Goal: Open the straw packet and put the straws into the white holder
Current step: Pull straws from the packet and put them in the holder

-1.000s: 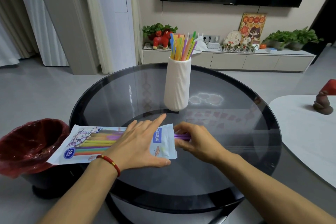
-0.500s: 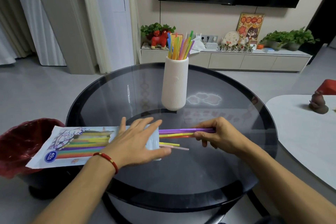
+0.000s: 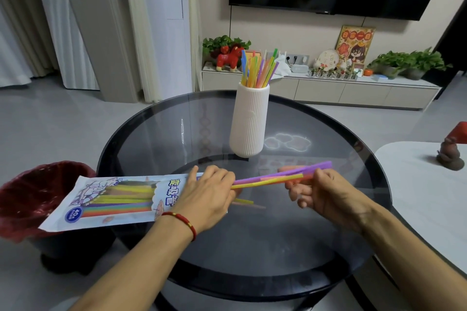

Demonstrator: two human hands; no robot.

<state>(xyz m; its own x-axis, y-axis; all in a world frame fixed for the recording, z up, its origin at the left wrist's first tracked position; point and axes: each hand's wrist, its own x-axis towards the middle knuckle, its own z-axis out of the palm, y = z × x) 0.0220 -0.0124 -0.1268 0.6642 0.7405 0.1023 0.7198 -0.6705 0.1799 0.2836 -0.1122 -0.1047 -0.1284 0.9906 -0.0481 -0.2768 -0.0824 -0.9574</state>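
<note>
right now the right hand [image 3: 326, 194] pinches a small bunch of straws [image 3: 280, 176], their long axis lying nearly flat across mid-frame. the white holder [image 3: 249, 121] stands upright above and left of that grip, so the bunch likely needs tipping vertical. the left hand [image 3: 207, 197] presses the straw packet [image 3: 111, 199] down at lower left on the counter [image 3: 316, 247].
</note>
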